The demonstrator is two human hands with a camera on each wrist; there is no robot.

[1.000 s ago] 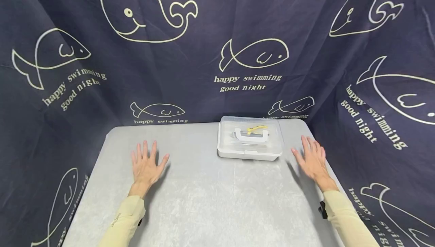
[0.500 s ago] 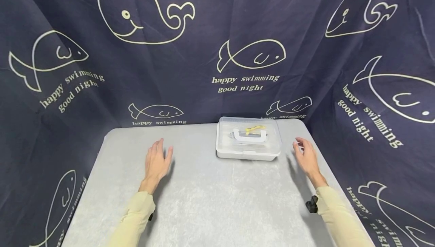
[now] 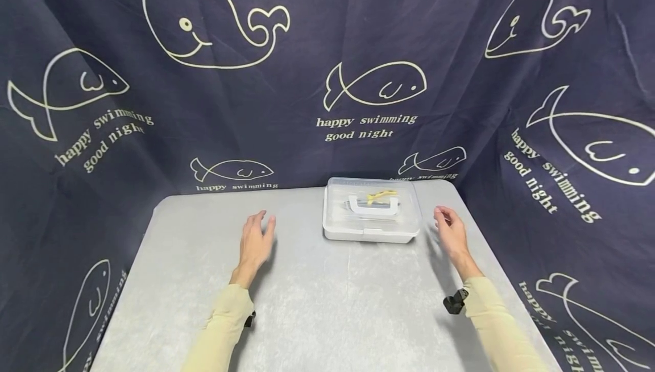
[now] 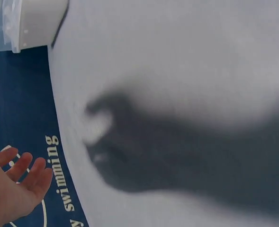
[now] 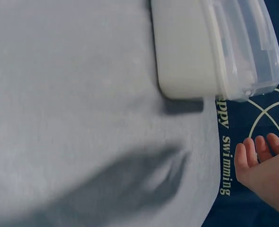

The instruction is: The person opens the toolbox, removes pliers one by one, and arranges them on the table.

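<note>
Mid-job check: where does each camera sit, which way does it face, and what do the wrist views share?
Head: worn on the head, facing forward and down at the table, box and printed curtain; left hand, right hand and sleeves show.
Left wrist: on that wrist, facing the table; box at top left, part of the left hand at lower left.
Right wrist: on that wrist, facing the table; box at top right, part of the right hand at lower right.
Shared by both wrists: table, box, curtain.

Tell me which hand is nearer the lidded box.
The right hand: only a narrow gap separates it from the lidded box, while the left hand has a wider stretch of table between.
</note>
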